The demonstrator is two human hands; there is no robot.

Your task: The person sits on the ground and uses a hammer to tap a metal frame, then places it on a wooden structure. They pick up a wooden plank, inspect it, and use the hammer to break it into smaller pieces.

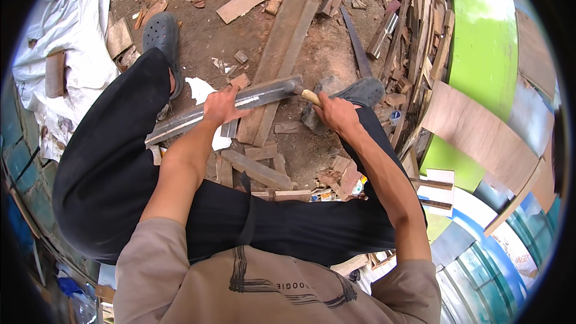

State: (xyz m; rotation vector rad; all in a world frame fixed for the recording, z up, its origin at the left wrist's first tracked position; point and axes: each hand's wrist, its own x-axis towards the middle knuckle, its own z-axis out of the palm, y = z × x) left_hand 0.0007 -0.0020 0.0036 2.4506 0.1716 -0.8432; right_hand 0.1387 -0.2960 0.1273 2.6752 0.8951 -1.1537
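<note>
dark capital lettering (299, 285), brown shirt (204, 291)

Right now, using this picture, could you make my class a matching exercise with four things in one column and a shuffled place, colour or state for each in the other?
1. left hand
2. right hand
3. sheet at upper left
4. panel at upper right

A. white and crumpled
B. closed around a pale handle
C. bright green
D. on a long grey beam

Pairs: 1-D, 2-B, 3-A, 4-C

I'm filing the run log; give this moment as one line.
left hand: on grey beam | right hand: holds hammer | hammer head: at beam's right end
</note>
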